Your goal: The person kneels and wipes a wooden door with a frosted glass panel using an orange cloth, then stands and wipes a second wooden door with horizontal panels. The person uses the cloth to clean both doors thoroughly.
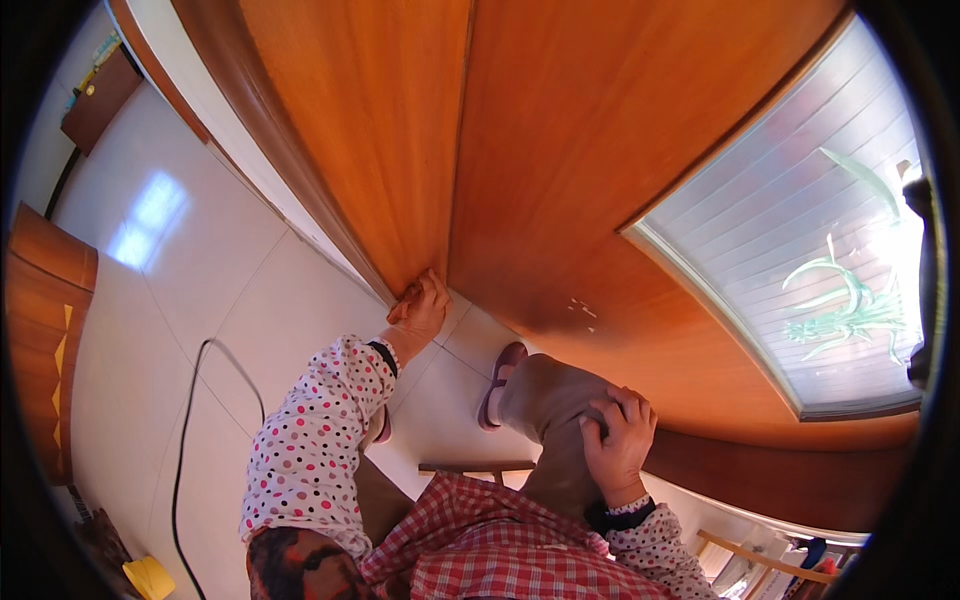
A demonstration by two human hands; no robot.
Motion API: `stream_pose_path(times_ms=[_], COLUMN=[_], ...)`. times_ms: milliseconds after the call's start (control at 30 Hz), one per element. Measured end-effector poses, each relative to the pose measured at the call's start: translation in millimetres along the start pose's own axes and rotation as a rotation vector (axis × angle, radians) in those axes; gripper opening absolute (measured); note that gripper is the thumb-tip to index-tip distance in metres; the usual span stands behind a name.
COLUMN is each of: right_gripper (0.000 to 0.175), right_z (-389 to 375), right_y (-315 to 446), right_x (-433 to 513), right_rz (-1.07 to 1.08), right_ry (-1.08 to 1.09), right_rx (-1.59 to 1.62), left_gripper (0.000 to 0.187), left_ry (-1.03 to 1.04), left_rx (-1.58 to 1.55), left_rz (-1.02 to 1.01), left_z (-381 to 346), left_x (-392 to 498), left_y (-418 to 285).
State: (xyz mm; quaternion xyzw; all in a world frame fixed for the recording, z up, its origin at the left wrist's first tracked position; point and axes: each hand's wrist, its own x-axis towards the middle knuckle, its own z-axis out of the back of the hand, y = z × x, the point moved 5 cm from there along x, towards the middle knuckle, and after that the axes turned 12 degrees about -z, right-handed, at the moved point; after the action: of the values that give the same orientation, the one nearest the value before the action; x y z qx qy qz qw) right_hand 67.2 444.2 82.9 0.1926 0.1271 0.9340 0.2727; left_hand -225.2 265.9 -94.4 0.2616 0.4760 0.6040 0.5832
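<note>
My left hand (421, 307) reaches down to the lower end of a tall orange-brown wooden panel (360, 120), its fingers closed around a bunched brownish-orange cloth (405, 301) pressed near the panel's foot. Beside that panel, a wooden door (547, 165) with a glass pane (810, 247) fills the right side. Small pale marks show low on the door. My right hand (621, 442) rests on my bent knee in brown trousers (555, 397), its fingers spread and holding nothing.
A black cable (180, 450) loops over the tiled floor (225, 300) at left. Wooden furniture (49, 337) stands at the far left, with a yellow object (148, 577) below it. Part of a low wooden stool (480, 466) shows beneath me. Assorted items lie at bottom right.
</note>
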Motion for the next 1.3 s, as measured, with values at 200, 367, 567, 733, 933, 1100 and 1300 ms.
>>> stream_pose_path(times_ms=[200,367,567,733,933,1100,1300], right_gripper=[0.022,0.023,0.023,0.021,0.02,0.018,0.019], right_z=[12,16,21,11,-21,-86,-199], right_y=[24,36,46,44,15,-14,-69], right_x=[-6,-10,-16,-25,-23,-19,-33], right_rz=[0.029,0.073,0.108,0.131,0.09,0.091,0.076], right_ry=[-0.004,-0.006,0.004,0.008,-0.007,-0.043,-0.085], right_rx=[-0.018,-0.017,-0.031,-0.038,-0.044,-0.043,-0.079], left_gripper=[0.041,0.031,0.034,0.037,0.041,0.038,0.025], left_ry=[0.202,0.147,0.157,0.182,-0.101,-0.133,-0.414], left_rx=[0.012,-0.088,-0.588,-0.417,-0.307,-0.232,-0.092], left_rz=[-0.03,0.006,0.018,0.042,0.145,0.132,0.227], left_z=[-40,-45,-29,-7,33,32,6], left_x=[6,5,9,9,7,17,32], left_y=[-45,-67,-47,-19,26,58,101])
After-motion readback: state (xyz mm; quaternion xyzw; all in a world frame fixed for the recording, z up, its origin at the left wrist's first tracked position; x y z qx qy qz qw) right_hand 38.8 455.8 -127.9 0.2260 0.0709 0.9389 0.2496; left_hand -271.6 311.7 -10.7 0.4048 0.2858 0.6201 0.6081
